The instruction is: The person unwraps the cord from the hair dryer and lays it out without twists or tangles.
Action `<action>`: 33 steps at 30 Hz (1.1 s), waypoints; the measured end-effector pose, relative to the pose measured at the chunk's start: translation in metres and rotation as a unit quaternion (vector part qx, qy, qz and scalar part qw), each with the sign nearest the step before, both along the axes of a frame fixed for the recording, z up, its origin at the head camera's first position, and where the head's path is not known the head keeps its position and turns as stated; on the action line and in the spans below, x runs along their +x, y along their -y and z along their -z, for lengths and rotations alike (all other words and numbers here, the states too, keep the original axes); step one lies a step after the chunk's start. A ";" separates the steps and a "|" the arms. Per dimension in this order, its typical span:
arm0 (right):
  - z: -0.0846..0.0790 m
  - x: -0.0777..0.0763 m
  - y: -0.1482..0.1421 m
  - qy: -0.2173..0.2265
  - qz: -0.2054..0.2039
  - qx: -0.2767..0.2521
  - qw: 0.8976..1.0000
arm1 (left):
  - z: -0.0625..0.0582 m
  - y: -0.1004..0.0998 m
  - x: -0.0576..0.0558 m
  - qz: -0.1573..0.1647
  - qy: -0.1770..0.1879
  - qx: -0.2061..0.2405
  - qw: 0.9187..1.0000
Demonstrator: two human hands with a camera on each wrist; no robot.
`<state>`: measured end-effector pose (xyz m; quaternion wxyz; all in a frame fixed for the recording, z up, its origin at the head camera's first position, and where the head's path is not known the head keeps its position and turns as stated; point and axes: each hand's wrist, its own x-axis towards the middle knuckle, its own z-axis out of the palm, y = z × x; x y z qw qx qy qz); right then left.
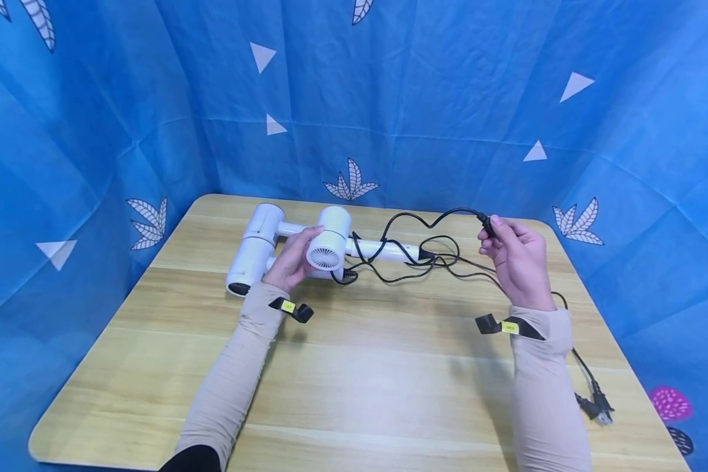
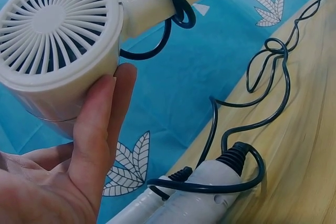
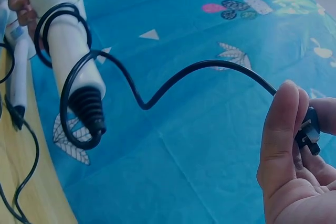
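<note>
My left hand [image 1: 290,263] grips a white hair dryer [image 1: 334,224] by its round barrel, raised above the table. Its slotted vent faces the left wrist camera, and the handle [image 3: 68,51] points right. Black cord is looped around that handle. With the thumb and fingers, my right hand [image 1: 520,265] pinches the plug [image 3: 310,132] on the end of this cord [image 3: 205,65], and the cord hangs in a slack wave between the hands. Two more white hair dryers, a rear one [image 1: 265,219] and a front one [image 1: 249,263], lie side by side near my left hand, their handles partly hidden.
Loose black cords [image 1: 469,275] tangle across the wooden table [image 1: 354,387] and pass beneath my right forearm. Two other plugs [image 1: 600,401] lie near the right edge. A blue patterned curtain [image 1: 436,85] surrounds the back and sides.
</note>
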<state>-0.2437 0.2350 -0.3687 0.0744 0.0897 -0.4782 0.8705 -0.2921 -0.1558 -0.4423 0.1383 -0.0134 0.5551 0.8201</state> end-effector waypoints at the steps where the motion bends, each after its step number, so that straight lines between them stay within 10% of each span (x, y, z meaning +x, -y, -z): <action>1: -0.001 0.001 0.000 -0.003 0.000 0.001 1.000 | 0.000 0.000 0.000 -0.002 0.000 0.000 1.000; 15: -0.011 0.014 0.001 -0.031 -0.022 0.000 0.999 | 0.000 0.004 -0.002 -0.012 -0.001 -0.008 1.000; 33: -0.014 0.020 -0.014 -0.054 -0.147 0.017 0.987 | 0.003 0.011 -0.005 -0.025 0.004 0.004 1.000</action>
